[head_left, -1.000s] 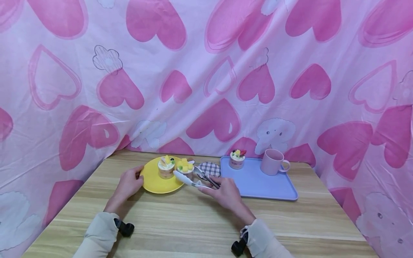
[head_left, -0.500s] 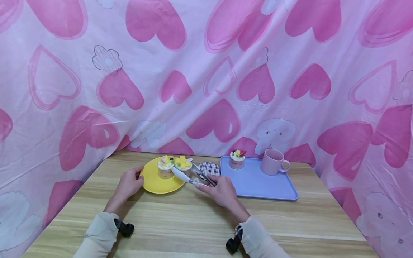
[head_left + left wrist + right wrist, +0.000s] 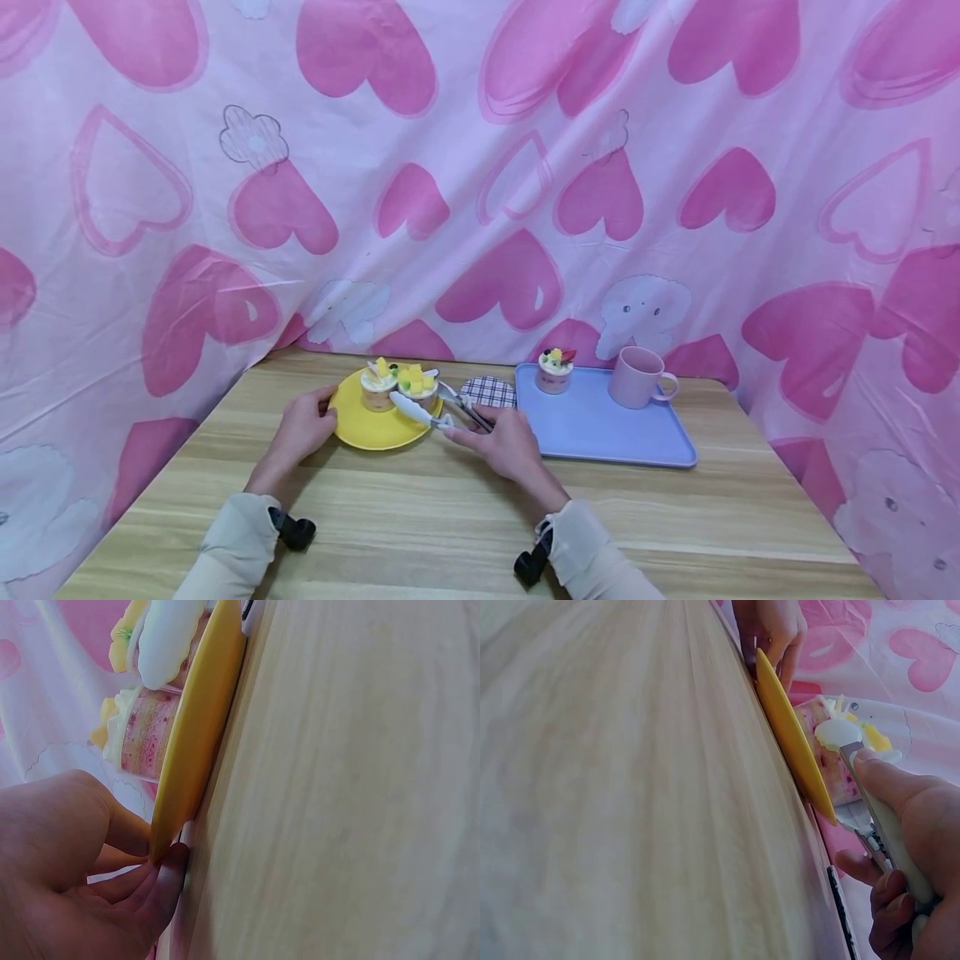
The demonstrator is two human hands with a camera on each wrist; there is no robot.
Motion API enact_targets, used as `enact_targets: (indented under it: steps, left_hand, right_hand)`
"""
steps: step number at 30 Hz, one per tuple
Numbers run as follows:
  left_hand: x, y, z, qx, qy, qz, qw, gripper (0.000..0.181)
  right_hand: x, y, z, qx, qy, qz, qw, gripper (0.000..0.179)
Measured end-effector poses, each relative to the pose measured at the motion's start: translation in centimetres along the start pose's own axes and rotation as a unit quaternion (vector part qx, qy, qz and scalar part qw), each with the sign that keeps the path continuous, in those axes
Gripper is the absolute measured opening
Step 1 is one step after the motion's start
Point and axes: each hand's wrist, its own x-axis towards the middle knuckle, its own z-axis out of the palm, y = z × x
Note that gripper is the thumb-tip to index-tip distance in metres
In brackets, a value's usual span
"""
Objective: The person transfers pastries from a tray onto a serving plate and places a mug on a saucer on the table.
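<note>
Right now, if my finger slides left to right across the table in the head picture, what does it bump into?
Left hand → first cake cup, on the yellow plate → neighbouring cake cup → round plaid mat → strawberry-topped cake cup → pink mug.

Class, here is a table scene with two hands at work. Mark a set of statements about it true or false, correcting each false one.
1. The left hand grips the edge of the yellow plate. True.
2. A pink mug stands on the blue tray. True.
3. The pink mug lies on its side. False: it is upright.
4. The right hand holds tongs. True.
5. The tongs are at the pink mug. False: their tips are at a cup topped with yellow cubes.
6. The blue tray holds three desserts. False: it holds one dessert cup.
</note>
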Motion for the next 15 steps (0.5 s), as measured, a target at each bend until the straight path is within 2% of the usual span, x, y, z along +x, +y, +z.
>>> enact_targets:
  steps: [15]
  left_hand:
    - [0.06,0.03,-0.09,0.005,0.002,0.004,1.0000,0.055]
  right_hand:
    - [-0.84,0.72,-1.02,-0.019,-0.002,-0.011,0.9998,0.082]
